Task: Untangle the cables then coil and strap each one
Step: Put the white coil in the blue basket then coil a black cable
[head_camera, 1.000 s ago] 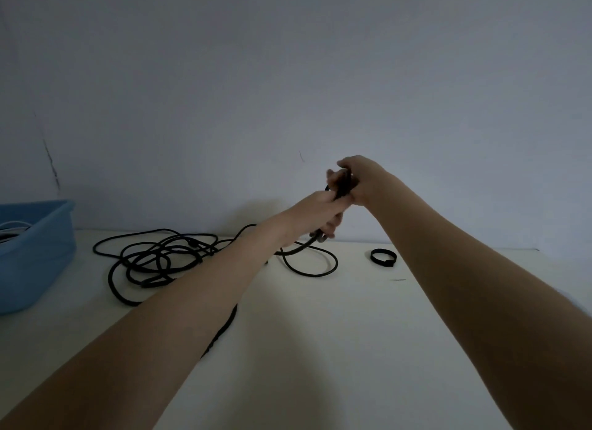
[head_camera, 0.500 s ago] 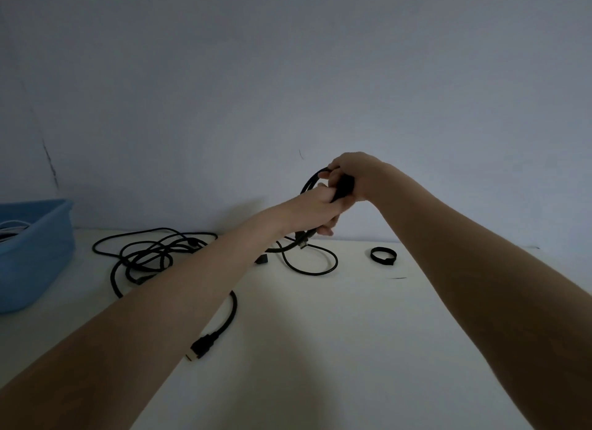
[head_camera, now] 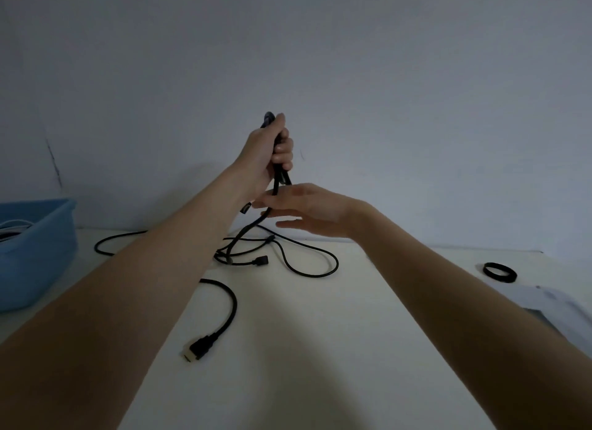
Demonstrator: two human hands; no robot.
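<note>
Since half a second ago: hands parted, left hand [head_camera: 267,147] risen higher with the black rubber-sheathed cable bundle [head_camera: 279,173], right hand [head_camera: 307,210] dropped below it and spread; more cable dragged off the tangle toward the middle of the desk.

Left hand: fingers curled tight round several strands of the bundle, held up in front of the wall, a looped end poking out above the fist. Right hand: fingers straight and relaxed, holding nothing, fingertips touching the strand hanging from the fist. From there, cable down to the white flat desk [head_camera: 320,349], lying in loose loops near the far edge, one wide loop [head_camera: 315,266] curling right. Flat black plug with a pale metal tip [head_camera: 200,349] at the near end of a thicker strand, resting on the desk beside the left forearm. Small black connector [head_camera: 261,262] among the loops.

Middle of the tangle hidden behind the left forearm; number of separate cables impossible to tell. Blue plastic tub [head_camera: 35,253] cut off at the left edge, contents dim and pale. Black ring-shaped strap [head_camera: 499,272] lying apart on the right. Pale sheet [head_camera: 544,304] at the right edge, partly cut off. Plain grey-white wall [head_camera: 384,77] behind, thin dark crack at left; dim light throughout.
</note>
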